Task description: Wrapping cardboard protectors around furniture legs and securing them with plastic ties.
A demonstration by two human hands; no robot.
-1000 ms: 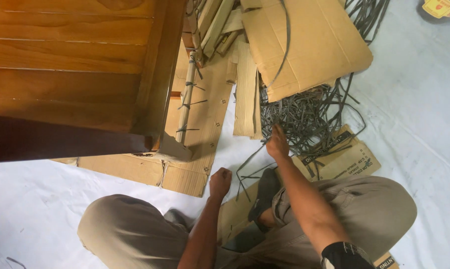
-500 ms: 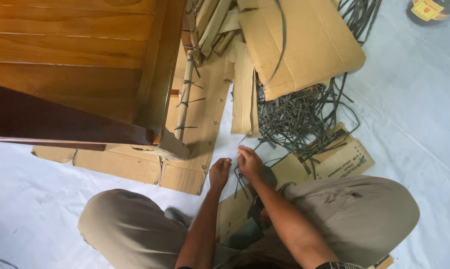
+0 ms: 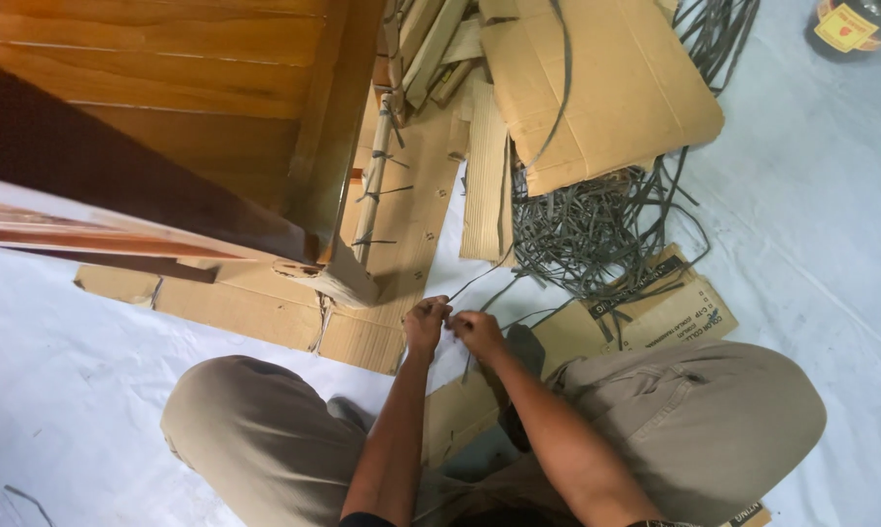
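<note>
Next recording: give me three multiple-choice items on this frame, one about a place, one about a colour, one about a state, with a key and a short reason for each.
1. Where does the tangled heap of grey flat strips lie?
A. On the wooden furniture
B. On the floor beside the flattened brown cardboard sheet, ahead of the right knee
C. In the person's lap

2. What colour are the person's trousers?
A. Khaki
B. Black
C. Red

3. How are the two hands placed?
A. Far apart
B. Close together, pinching one grey strip
C. Both flat on the floor

Key: 1 B, the heap spreads from under the cardboard sheet's edge. 2 A, both bent legs are khaki. 3 B, the left hand and right hand meet at a strip that runs toward the heap.
</note>
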